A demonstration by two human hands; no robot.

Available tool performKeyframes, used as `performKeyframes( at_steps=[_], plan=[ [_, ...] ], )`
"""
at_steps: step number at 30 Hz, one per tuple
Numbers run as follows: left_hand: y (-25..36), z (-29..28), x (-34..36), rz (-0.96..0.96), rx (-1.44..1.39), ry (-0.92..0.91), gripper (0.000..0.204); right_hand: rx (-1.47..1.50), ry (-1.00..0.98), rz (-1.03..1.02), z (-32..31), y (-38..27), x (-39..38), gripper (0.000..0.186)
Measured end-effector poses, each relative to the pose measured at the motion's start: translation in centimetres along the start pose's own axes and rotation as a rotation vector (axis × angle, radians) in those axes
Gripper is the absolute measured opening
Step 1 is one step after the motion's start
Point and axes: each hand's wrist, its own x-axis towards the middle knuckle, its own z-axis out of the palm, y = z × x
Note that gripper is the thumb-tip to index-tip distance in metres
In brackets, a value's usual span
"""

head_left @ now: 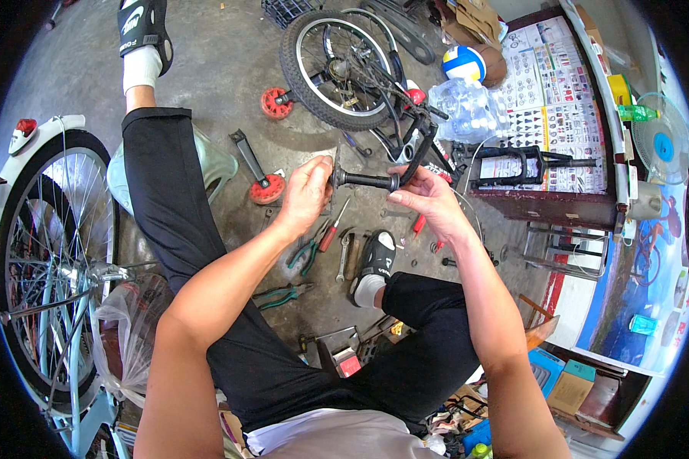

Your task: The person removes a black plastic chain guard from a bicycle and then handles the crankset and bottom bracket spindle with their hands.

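Between my hands is a short black tube with wider round ends (367, 181), shaped like a bicycle hub. My left hand (305, 195) is closed around its left end, where a thin flat piece sticks up by the fingers. At the right end, my right hand (434, 203) grips it with thumb and fingers; a black curved bar (419, 149) of the bike lies just beyond or against those fingers, I cannot tell which. Below on the floor lie a red-handled screwdriver (328, 236), green-handled pliers (305, 258) and a wrench (344, 256).
Ahead lies a small bicycle with a knobbly wheel (337, 70), near two red training wheels (276, 103). A light blue bicycle (57, 268) stands at left. Bottled water (468, 109) and a paper-covered cabinet (559, 84) are at right, with a black fork (513, 166) on the cabinet.
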Motion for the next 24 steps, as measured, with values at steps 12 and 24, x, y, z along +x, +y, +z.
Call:
performKeyframes(
  at_steps=[12, 24],
  plan=[
    [0.0, -0.1, 0.0, 0.018, 0.003, 0.001, 0.030, -0.001, 0.034, -0.063, 0.8, 0.0, -0.2, 0.053],
    [0.3, 0.1, -0.1, 0.004, 0.010, -0.007, 0.029, 0.026, 0.051, -0.085, 1.2, 0.3, -0.6, 0.055]
  ],
)
